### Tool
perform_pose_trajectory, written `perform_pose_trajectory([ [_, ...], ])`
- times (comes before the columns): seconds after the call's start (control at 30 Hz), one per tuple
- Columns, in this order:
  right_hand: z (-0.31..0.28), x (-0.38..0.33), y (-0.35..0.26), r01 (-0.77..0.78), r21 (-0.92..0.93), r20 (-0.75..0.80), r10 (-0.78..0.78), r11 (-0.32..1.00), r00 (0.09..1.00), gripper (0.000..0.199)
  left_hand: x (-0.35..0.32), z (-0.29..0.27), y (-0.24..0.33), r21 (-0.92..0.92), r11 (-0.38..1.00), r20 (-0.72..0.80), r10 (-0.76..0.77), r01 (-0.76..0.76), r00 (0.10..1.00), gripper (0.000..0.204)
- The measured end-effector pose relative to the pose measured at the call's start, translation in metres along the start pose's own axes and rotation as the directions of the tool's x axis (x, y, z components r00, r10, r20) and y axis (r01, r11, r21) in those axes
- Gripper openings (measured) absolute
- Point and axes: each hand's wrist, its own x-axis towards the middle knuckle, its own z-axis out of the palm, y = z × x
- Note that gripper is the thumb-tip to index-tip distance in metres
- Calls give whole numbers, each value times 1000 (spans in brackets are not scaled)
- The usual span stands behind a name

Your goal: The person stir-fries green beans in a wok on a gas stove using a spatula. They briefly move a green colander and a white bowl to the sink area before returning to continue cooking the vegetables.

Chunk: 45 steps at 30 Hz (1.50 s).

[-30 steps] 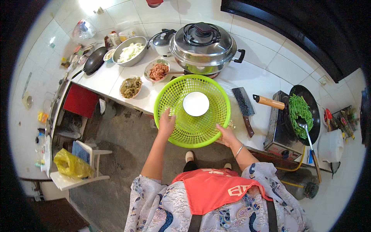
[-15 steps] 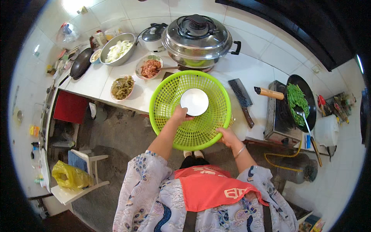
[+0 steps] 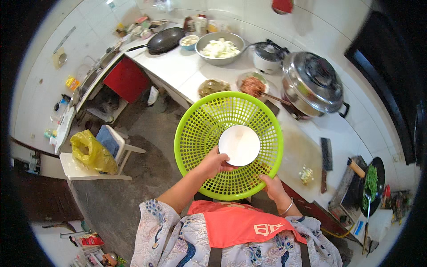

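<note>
A white bowl (image 3: 240,143) with a dark rim is in my left hand (image 3: 215,163), whose thumb and fingers close on its near left edge. Below it is a lime-green plastic colander (image 3: 200,133), seen from above, with nothing else plainly visible inside. My right hand (image 3: 275,188) grips the colander's near right rim, thumb on top. I hold the colander in front of me, its far part overlapping the counter's edge. Just right of it, chopped pale pieces (image 3: 306,175) lie on a cutting board (image 3: 293,147), with a cleaver (image 3: 326,155) beside them.
Beyond stand a plate of raw meat (image 3: 252,85), a bowl of dark greens (image 3: 212,87), a basin of white slices (image 3: 220,48) and a large steamer pot (image 3: 312,82). A wok (image 3: 372,180) sits on the stove at right. At left is a white chair (image 3: 80,167) with a yellow bag.
The view has turned left, so the counter things shift rightward. Colander and bowl have swung left together, away from the cutting board, uncovering the chopped pieces. Both hands keep their grips.
</note>
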Motion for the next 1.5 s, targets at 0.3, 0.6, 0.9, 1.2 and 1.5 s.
perform_pose_trajectory([
  [0.3, 246, 143, 30, -103, -37, 171, 108, 994, 979, 36, -75, -222, 101, -71, 982, -223, 155, -174, 962, 55],
  [0.6, 428, 252, 22, -159, -244, 240, 219, 957, 946, 33, -113, -396, 199, -34, 908, -451, 358, -417, 817, 53],
  [0.9, 490, 355, 37, -145, -197, 240, 191, 970, 952, 37, -77, -489, 263, -68, 909, -511, 322, -412, 797, 57],
  [1.2, 517, 379, 5, 14, -7, 76, -14, 1000, 997, 39, -18, -514, 335, -17, 948, -334, 295, -319, 895, 58],
  [1.5, 490, 268, 46, 288, -132, -378, -317, 949, 870, 37, 16, -446, 359, 233, 933, 122, 253, -275, 960, 54],
])
